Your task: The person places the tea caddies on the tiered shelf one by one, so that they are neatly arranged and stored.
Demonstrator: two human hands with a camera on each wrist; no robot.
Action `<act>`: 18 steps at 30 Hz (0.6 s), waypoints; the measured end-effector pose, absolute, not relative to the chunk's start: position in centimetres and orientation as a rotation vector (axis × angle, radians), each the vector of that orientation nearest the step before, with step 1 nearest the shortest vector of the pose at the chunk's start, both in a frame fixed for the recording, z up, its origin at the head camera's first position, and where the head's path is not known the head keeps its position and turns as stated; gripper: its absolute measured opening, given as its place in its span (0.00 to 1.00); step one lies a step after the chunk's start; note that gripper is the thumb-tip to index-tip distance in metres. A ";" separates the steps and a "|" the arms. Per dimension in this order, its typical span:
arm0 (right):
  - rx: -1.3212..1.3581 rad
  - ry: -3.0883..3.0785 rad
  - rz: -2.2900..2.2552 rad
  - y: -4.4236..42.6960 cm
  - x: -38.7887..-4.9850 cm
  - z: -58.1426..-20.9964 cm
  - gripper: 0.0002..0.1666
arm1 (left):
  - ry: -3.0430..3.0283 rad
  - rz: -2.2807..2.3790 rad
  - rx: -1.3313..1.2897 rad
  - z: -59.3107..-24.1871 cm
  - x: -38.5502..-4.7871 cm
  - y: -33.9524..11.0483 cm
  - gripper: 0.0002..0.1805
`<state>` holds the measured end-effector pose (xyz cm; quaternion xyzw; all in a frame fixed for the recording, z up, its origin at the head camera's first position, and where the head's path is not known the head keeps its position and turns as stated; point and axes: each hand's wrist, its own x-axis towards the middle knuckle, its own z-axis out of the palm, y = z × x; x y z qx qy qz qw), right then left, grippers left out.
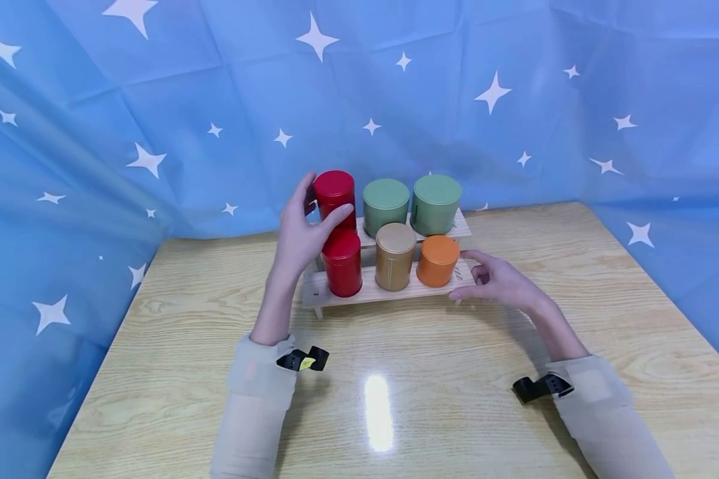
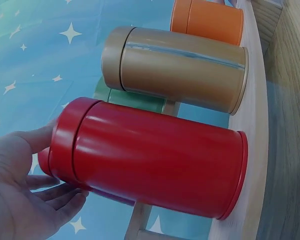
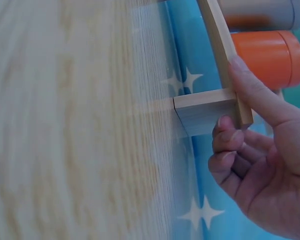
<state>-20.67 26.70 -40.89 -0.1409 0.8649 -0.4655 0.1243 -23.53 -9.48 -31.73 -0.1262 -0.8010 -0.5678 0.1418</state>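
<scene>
A two-tier wooden rack [image 1: 316, 293] bears several lidded canisters. At the back left my left hand [image 1: 299, 236] holds a tall red canister [image 1: 335, 189], thumb on its near side and fingers round its far left side. Directly before it stands the front red canister [image 2: 155, 160], which hides much of that hold in the left wrist view. My right hand [image 1: 502, 283] grips the right end of the rack's lower board [image 3: 220, 45], with the thumb on the board and curled fingers beneath. Close to that thumb is a short orange canister [image 3: 267, 57].
In the middle of the lower tier is a gold-brown canister [image 1: 393, 263]. Two green canisters stand behind, one mid-tier [image 1: 386, 206] and a wider one [image 1: 435, 206] at right. The rack is on a wood-grain table [image 1: 216, 299], before a blue star-printed cloth [image 1: 245, 86].
</scene>
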 end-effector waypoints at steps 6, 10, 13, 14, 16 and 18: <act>-0.421 2.574 -1.275 26.8 -20.8 -40.8 0.54 | -2.306 -1.599 -0.399 -31.7 -22.7 -10.4 0.46; -0.448 2.602 -1.230 27.0 -20.7 -40.8 0.52 | -2.320 -1.569 -0.404 -32.0 -22.4 -11.0 0.44; -0.471 2.599 -1.223 26.9 -20.4 -40.6 0.51 | -2.352 -1.524 -0.406 -32.3 -22.1 -11.4 0.43; -0.482 2.587 -1.225 26.9 -20.3 -40.5 0.51 | -2.364 -1.502 -0.406 -32.4 -22.0 -11.5 0.42; -0.495 2.574 -1.219 27.0 -20.2 -40.4 0.51 | -2.382 -1.460 -0.413 -32.5 -21.8 -11.8 0.41; -0.500 2.569 -1.198 27.2 -20.0 -40.1 0.50 | -2.393 -1.419 -0.428 -32.7 -21.6 -12.1 0.40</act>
